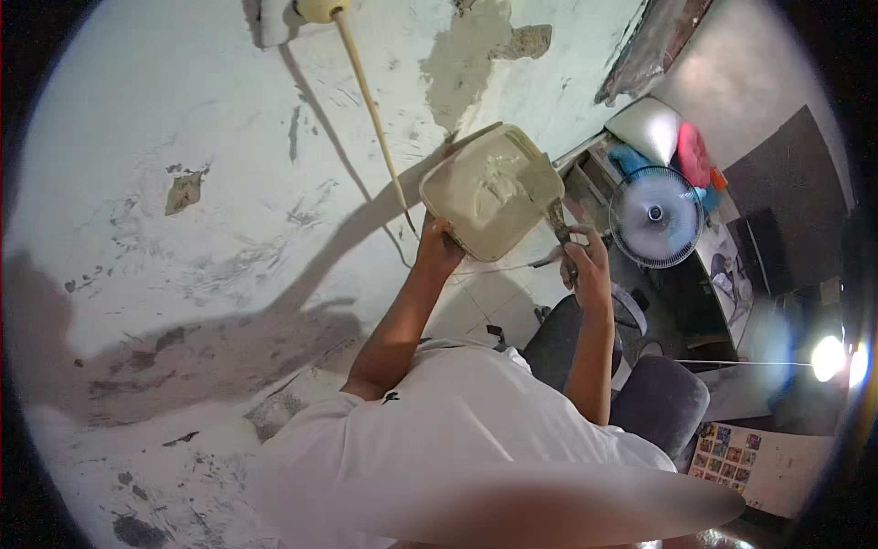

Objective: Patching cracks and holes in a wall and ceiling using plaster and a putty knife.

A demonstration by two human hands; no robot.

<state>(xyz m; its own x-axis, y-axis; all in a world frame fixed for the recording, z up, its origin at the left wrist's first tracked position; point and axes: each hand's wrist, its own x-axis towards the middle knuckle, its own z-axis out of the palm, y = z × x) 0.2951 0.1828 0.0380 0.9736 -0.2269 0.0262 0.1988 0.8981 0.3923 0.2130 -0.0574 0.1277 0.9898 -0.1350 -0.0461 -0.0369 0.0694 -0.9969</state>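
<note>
My left hand (439,247) is closed around the near left rim of a cream plastic tub (506,245). The tub is tilted so that its inside shows, with whitish paste (498,188) smeared across the bottom. In my right hand (585,265) is a putty knife (556,218), gripped by its handle with the fingers bent round it. Its wide blade, coated in paste, lies against the tub's right edge. Part of the handle is hidden by my fingers.
A whitish wall (229,119) with bare and grey patches rises on the left. A cream cord (366,101) hangs beside the tub. To the right are a running fan (655,213), a dark padded chair (658,403), a white pillow (645,128) and a bright lamp (829,358).
</note>
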